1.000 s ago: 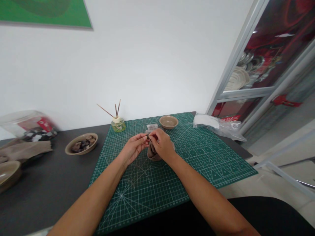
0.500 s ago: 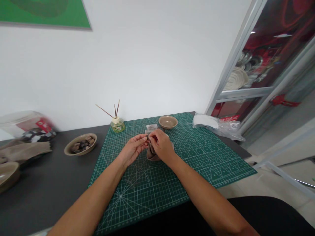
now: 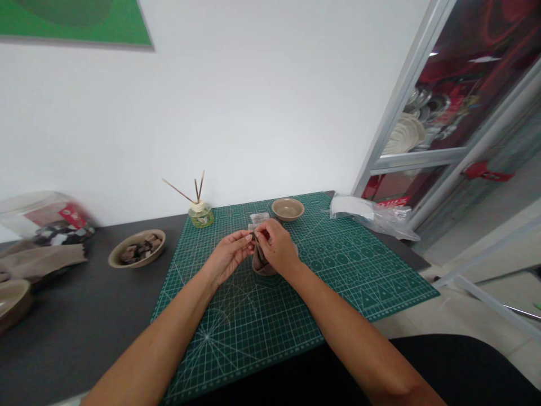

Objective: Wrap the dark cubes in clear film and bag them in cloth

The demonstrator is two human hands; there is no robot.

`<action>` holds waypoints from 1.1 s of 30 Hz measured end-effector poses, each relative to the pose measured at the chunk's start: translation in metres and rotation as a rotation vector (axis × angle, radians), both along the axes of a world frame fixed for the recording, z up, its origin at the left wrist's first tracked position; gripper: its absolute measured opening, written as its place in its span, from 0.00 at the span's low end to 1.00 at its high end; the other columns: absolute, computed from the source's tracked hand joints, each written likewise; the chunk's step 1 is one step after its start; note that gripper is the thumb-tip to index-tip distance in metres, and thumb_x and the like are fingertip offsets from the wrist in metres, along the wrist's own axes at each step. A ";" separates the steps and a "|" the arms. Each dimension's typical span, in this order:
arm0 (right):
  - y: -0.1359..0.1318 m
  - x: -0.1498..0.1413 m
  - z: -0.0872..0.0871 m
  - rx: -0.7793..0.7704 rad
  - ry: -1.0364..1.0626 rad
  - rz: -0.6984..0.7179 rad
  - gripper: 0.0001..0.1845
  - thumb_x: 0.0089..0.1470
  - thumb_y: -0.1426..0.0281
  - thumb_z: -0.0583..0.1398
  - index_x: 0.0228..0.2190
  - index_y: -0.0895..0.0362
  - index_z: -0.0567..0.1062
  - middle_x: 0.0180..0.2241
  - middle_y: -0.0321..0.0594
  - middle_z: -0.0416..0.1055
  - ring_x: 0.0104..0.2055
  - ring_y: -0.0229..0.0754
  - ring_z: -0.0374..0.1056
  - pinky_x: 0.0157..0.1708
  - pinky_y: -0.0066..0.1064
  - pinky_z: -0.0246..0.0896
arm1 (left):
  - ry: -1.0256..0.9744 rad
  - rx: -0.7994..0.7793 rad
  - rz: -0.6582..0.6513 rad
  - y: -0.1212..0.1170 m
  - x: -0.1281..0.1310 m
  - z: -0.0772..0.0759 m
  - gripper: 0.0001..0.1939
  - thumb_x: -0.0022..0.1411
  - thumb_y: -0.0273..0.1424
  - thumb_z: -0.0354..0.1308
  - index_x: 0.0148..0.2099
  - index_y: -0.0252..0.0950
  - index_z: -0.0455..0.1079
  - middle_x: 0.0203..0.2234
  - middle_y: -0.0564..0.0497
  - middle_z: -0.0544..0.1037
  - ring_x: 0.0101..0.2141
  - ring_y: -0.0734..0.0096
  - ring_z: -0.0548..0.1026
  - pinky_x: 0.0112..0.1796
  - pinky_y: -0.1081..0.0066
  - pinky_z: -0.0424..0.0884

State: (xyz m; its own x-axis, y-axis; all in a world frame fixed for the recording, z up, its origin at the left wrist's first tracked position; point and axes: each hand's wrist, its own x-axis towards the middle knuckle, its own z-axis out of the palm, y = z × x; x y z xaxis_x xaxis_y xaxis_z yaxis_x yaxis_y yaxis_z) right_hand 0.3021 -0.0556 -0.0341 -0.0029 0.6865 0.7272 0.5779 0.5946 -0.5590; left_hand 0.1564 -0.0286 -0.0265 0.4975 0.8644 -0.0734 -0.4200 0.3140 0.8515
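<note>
My left hand (image 3: 229,255) pinches a small dark piece (image 3: 253,237) between thumb and forefinger. Its exact kind is too small to make out. Close against it, my right hand (image 3: 276,243) has its fingertips closed at the same spot. Below the right hand, a folded brown cloth (image 3: 262,267) hangs or rests just above the mat, partly hidden by that hand. Pale small packets (image 3: 258,217) lie just behind the fingers. Under both hands spreads a green cutting mat (image 3: 236,338) with white grid lines.
A beige bowl (image 3: 288,210) stands at the mat's back. Left of the mat are a bowl of brown and dark pieces (image 3: 142,249), another bowl (image 3: 14,301) and brown fabric (image 3: 46,260). A reed diffuser (image 3: 201,215) stands back left; a plastic bag (image 3: 372,214) lies back right.
The view has shifted very slightly. Both hands stay together at the same place, with only a small movement of the right fingertips at the dark piece.
</note>
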 end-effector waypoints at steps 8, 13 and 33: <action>-0.005 -0.004 0.001 0.002 0.013 0.008 0.06 0.55 0.76 0.53 0.29 0.55 0.66 0.30 0.40 0.68 0.36 0.43 0.65 0.39 0.35 0.61 | -0.016 -0.012 -0.011 0.001 -0.001 -0.001 0.05 0.54 0.21 0.65 0.34 0.27 0.73 0.24 0.49 0.78 0.23 0.78 0.76 0.28 0.81 0.75; -0.005 -0.008 0.001 0.030 -0.031 0.075 0.07 0.57 0.75 0.52 0.28 0.55 0.66 0.29 0.40 0.67 0.36 0.43 0.64 0.38 0.35 0.61 | -0.059 -0.011 0.015 0.002 -0.001 -0.002 0.05 0.54 0.22 0.65 0.31 0.28 0.72 0.24 0.50 0.77 0.24 0.78 0.76 0.29 0.80 0.75; -0.007 -0.003 0.003 0.057 0.017 0.000 0.06 0.57 0.74 0.54 0.29 0.55 0.69 0.31 0.40 0.67 0.38 0.43 0.64 0.40 0.36 0.61 | -0.108 -0.019 -0.030 -0.002 0.002 0.001 0.05 0.53 0.22 0.66 0.34 0.26 0.74 0.26 0.48 0.78 0.24 0.78 0.75 0.28 0.81 0.75</action>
